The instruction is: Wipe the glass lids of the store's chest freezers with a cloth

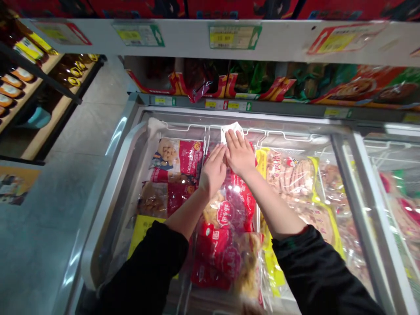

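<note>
A small white sheet with a faint print lies flat near the back of the chest freezer's glass lid. I cannot tell whether it is paper or a wipe. My right hand rests over its lower part, fingers stretched out and flat. Just left of it, my left hand lies with straight fingers, its tips meeting the side of my right hand by the sheet's lower edge. Red food bags show through the glass beneath both hands. My palms are hidden from this angle.
Yellow-edged bags and red-and-blue bags fill baskets inside the freezer. The lid's grey frame curves along the left. Boxed packets and a shelf edge with price tags stand behind. Bottles line a left rack.
</note>
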`<state>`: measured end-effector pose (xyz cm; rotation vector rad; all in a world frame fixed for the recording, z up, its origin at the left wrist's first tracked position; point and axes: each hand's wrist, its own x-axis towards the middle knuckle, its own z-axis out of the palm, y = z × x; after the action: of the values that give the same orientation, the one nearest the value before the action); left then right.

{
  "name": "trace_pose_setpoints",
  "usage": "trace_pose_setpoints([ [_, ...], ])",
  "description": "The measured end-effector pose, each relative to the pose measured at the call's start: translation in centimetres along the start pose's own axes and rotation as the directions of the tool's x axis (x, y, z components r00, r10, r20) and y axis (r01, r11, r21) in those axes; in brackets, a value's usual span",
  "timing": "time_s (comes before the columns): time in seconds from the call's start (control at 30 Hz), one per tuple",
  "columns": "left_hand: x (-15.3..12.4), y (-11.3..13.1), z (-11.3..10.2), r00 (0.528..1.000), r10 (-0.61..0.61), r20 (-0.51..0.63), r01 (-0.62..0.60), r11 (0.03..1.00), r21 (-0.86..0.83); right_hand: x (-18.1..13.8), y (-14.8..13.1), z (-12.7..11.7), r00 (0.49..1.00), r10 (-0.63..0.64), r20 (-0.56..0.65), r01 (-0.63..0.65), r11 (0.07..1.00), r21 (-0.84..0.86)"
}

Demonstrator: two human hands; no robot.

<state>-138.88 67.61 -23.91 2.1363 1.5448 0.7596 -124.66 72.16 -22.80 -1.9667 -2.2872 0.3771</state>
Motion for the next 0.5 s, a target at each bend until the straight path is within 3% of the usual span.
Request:
trace_pose_setpoints([
  [0.1,-0.1,-2.3,-2.3,0.998,-0.057,0.008,0.057,0.998,0.039,2.7,-0.4,-0.3,0.998,-0.034,0.06,0.034,0.999,0.015],
  [0.17,-0.3,-4.2,-4.6,0.997,-0.033,0.069,0.025,0.993,0.117,3.9,0.5,-0.6,0.994,-0.047,0.102,0.045,0.999,0.027],
  [0.3,-1.2,-7.9,-8.5,0.977,0.04,0.208,-0.101,0.95,0.294,2.4,1.8,-0.5,0.994,0.105,0.032,-0.106,0.994,0.032],
  [0.4,-1.8,-9.6,-9.6,0.958,0.045,0.282,-0.142,0.931,0.337,-0.1,0.1,0.2,0.985,0.171,-0.006,-0.171,0.985,0.021],
  [0.5,-2.3,-10.0,-9.6,0.961,0.046,0.274,-0.137,0.937,0.322,-0.6,-3.2,1.1,0.993,0.111,0.027,-0.111,0.994,-0.011],
])
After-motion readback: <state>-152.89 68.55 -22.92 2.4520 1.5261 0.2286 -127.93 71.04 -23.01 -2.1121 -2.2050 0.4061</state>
